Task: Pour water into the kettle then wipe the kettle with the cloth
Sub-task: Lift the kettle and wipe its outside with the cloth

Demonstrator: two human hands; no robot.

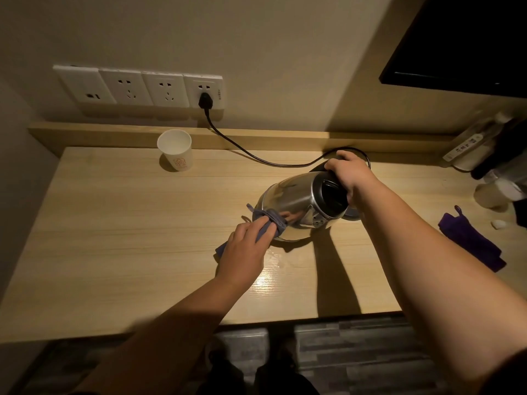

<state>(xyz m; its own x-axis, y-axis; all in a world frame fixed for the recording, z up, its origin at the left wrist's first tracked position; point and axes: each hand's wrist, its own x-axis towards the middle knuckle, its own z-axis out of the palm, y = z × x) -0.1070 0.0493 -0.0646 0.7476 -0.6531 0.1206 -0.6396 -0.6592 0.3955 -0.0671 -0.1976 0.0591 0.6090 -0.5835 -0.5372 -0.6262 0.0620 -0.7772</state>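
A shiny steel kettle (293,205) is tipped over toward the left on the wooden table (128,252), its open mouth facing me. My right hand (349,173) grips its black handle at the top right. My left hand (245,249) holds a grey-blue cloth (271,220) and presses it against the lower left side of the kettle's body. A small puddle of water (281,260) glistens on the table just below the kettle.
A white paper cup (175,153) stands at the back left. A black power cord (256,155) runs from the wall socket (204,91) to the kettle's base. A purple cloth (470,240) and bottles (496,189) lie at the right. A dark screen (462,44) hangs upper right.
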